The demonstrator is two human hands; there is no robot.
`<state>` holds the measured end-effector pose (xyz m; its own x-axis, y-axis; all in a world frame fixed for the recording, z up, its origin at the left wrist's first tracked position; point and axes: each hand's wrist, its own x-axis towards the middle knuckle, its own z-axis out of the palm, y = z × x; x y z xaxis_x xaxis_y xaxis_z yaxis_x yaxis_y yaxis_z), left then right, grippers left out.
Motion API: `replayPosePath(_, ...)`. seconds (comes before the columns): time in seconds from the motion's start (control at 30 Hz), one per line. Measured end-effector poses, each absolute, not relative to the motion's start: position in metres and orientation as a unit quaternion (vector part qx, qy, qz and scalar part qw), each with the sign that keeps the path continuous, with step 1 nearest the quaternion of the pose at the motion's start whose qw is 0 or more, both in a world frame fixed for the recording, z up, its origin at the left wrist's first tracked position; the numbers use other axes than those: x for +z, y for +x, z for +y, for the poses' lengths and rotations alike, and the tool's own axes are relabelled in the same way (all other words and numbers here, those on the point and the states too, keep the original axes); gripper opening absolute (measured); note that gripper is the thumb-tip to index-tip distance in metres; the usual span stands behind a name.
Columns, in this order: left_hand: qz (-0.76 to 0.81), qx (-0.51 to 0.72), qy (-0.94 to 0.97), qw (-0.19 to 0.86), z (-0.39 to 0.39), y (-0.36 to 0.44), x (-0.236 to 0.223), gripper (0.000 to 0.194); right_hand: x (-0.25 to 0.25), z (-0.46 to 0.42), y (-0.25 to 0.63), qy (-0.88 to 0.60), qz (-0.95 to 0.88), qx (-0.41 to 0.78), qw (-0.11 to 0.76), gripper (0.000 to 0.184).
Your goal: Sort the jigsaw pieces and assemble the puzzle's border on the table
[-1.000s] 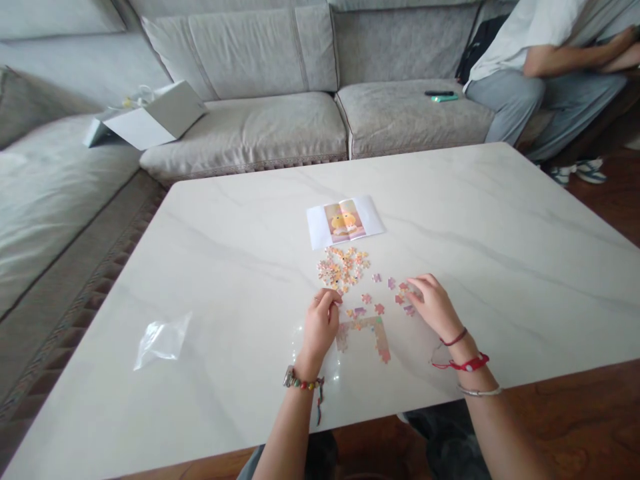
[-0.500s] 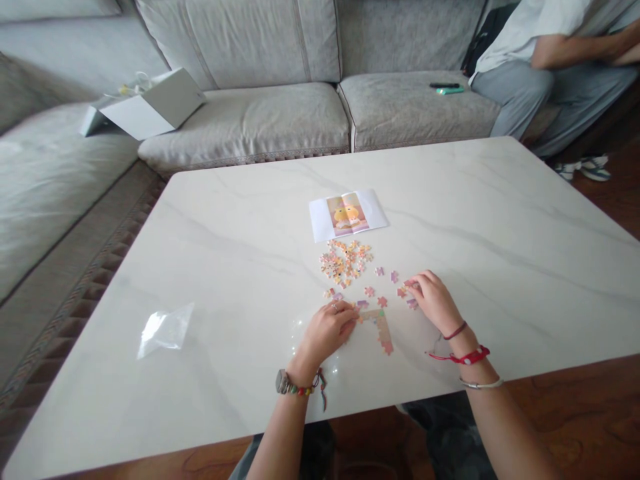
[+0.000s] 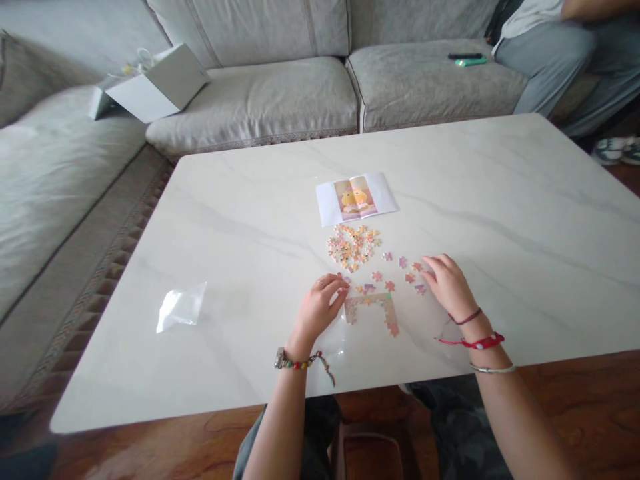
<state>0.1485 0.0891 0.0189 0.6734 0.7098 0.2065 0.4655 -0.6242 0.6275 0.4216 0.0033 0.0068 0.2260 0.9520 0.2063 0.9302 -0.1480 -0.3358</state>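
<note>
Head view: my left hand (image 3: pixel 318 308) sits loosely curled at the far left corner of the partly built jigsaw border (image 3: pixel 369 313), and I cannot tell whether it pinches a piece. My right hand (image 3: pixel 449 287) is relaxed and open, its fingers just beside the loose jigsaw pieces (image 3: pixel 410 277) right of the border. Farther away on the white marble table (image 3: pixel 500 200), a heap of pieces (image 3: pixel 353 247) lies just near the printed picture sheet (image 3: pixel 356 199), with a clear plastic bag (image 3: pixel 181 307) well to the left.

Home living rm: grey fabric sectional sofa (image 3: pixel 250 100) (L-shaped), marble-top coffee table (image 3: pixel 500 200), wood flr (image 3: pixel 590 407).
</note>
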Motion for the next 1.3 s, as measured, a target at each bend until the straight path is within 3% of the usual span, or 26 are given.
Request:
replayPosePath(0.5, 0.391, 0.172, 0.883, 0.195, 0.099, 0.122, 0.016, 0.017, 0.001, 0.009, 0.421, -0.747, -0.63, 0.035, 0.208, 0.011)
replayPosePath(0.83, 0.427, 0.164, 0.871, 0.179, 0.101, 0.121, 0.016, 0.016, 0.006, 0.01, 0.414, -0.714, -0.658, 0.118, 0.207, 0.013)
replayPosePath(1.3, 0.411, 0.169, 0.877, 0.184, 0.1, 0.124, 0.015, 0.016, 0.008, 0.011, 0.414, -0.719, -0.652, 0.081, 0.225, 0.015)
